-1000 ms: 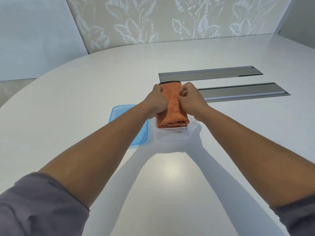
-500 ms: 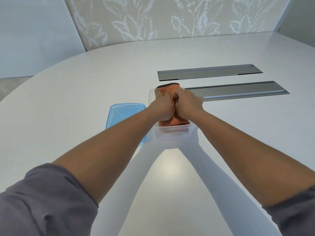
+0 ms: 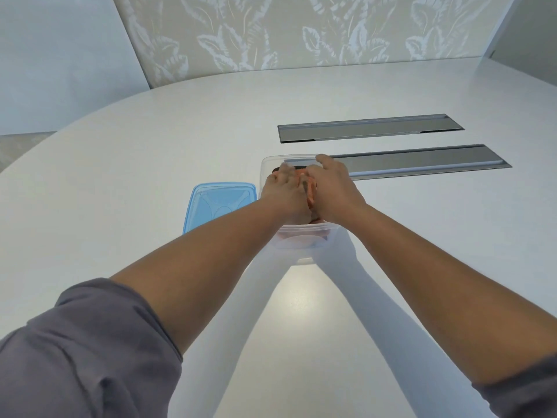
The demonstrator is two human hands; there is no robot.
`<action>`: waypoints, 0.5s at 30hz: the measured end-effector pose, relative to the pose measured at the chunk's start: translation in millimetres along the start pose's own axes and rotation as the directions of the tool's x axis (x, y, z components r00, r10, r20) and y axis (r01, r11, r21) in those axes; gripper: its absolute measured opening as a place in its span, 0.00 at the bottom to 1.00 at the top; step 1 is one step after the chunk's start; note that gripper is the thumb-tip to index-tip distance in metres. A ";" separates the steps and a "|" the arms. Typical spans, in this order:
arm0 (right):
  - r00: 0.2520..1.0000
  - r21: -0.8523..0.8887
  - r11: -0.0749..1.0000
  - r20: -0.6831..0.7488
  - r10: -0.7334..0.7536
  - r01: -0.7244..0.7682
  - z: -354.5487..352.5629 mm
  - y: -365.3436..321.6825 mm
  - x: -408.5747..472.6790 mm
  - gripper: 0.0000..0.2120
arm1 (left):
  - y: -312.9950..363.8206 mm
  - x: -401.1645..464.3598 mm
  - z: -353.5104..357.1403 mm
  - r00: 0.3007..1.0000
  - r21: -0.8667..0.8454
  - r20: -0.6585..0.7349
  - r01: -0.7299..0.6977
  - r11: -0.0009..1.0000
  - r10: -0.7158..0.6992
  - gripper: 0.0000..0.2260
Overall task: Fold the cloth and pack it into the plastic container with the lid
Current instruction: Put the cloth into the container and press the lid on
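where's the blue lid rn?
Head view: the blue lid lies flat on the table, just left of the clear container, beside the left forearm.

A single head-worn wide-angle view looks forward and steeply down across the white tabletop (image 3: pixel 150 176), close above both outstretched forearms, toward the far wall (image 3: pixel 271 31).
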State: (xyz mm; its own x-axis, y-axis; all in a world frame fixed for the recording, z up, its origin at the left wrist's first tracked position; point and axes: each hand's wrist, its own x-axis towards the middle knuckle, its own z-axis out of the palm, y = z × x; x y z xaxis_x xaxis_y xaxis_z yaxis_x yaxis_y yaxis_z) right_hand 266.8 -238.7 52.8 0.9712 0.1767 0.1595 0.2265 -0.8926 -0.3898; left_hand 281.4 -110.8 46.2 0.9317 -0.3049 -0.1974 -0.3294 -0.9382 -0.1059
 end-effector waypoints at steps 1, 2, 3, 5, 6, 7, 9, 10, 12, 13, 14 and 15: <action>0.999 0.071 0.997 -0.018 0.038 -0.036 1.3 2.1 -1.3 0.18 | -0.6 1.7 0.0 0.999 0.018 -0.023 -0.049 0.999 0.049 0.41; 0.997 0.131 0.989 -0.031 0.068 -0.064 2.5 3.3 -2.0 0.20 | -0.3 3.2 -0.8 0.996 0.030 -0.021 -0.082 0.996 0.083 0.41; 0.995 0.174 0.981 -0.041 0.091 -0.083 3.8 4.2 -1.6 0.22 | 0.3 4.3 -1.5 0.995 0.038 -0.002 -0.097 0.995 0.097 0.40; 0.990 0.255 0.959 -0.039 0.139 -0.124 4.7 5.2 -1.3 0.27 | 2.1 6.1 -1.6 0.994 0.022 0.063 -0.091 0.996 0.089 0.40; 0.984 0.316 0.934 -0.015 0.178 -0.164 4.7 5.8 -1.1 0.31 | 3.0 6.9 -1.2 0.992 0.001 0.092 -0.082 0.997 0.081 0.41; 0.974 0.386 0.896 0.024 0.227 -0.219 4.3 6.7 -1.5 0.36 | 4.1 7.4 -0.1 0.991 -0.022 0.111 -0.072 0.997 0.074 0.41; 0.945 0.484 0.814 0.107 0.308 -0.320 3.7 8.0 -2.0 0.43 | 4.7 8.3 3.0 0.989 -0.072 0.135 -0.058 0.996 0.068 0.42; 0.934 0.504 0.789 0.133 0.333 -0.353 3.7 8.0 -2.0 0.44 | 4.6 8.4 4.4 0.988 -0.102 0.142 -0.051 0.993 0.065 0.42; 0.920 0.533 0.754 0.150 0.362 -0.384 4.5 8.8 -0.8 0.44 | 3.5 9.7 7.3 0.987 -0.157 0.147 -0.039 0.987 0.062 0.42; 0.916 0.544 0.743 0.148 0.372 -0.390 4.8 9.6 -0.6 0.43 | 2.9 10.4 9.0 0.987 -0.168 0.145 -0.037 0.985 0.062 0.41; 0.913 0.551 0.736 0.144 0.382 -0.394 5.0 10.1 -0.4 0.42 | 2.6 11.6 10.7 0.988 -0.172 0.142 -0.037 0.984 0.062 0.41; 0.911 0.554 0.732 0.141 0.388 -0.397 5.2 10.2 -0.3 0.40 | 2.8 12.9 12.7 0.988 -0.172 0.140 -0.035 0.984 0.060 0.40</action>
State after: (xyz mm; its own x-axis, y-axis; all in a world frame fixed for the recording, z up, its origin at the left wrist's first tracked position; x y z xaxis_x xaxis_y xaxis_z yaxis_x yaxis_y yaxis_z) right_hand 269.1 -245.8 44.1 0.9830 -0.1265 -0.1334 -0.1790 -0.4935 -0.8511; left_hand 290.6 -115.3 31.0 0.8799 -0.3345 -0.3374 -0.3308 -0.9411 0.0703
